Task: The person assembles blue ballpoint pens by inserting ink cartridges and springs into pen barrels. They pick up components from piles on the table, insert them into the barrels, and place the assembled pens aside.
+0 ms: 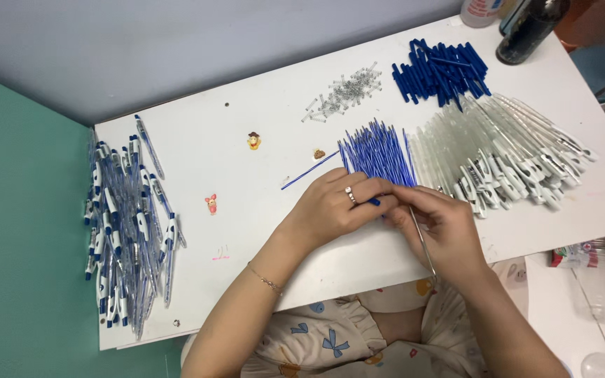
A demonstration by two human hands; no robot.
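Observation:
My left hand [335,204] rests on the white table [246,231] with its fingers closed on a small blue pen piece [374,201] at the near end of a fan of thin blue ink refills [378,152]. My right hand [441,227] meets it fingertip to fingertip and pinches a thin clear pen barrel [423,241] that slants down toward my lap. A pile of clear barrels with white clips [505,152] lies right of the refills. Blue pen tips [441,70] and small metal springs [344,94] lie behind them.
A heap of assembled blue and clear pens [126,224] covers the table's left end. One loose refill [309,171] and three small stickers [253,141] lie mid-table. Bottles [530,28] stand at the back right corner. A clear plastic jar [600,280] sits low on the right.

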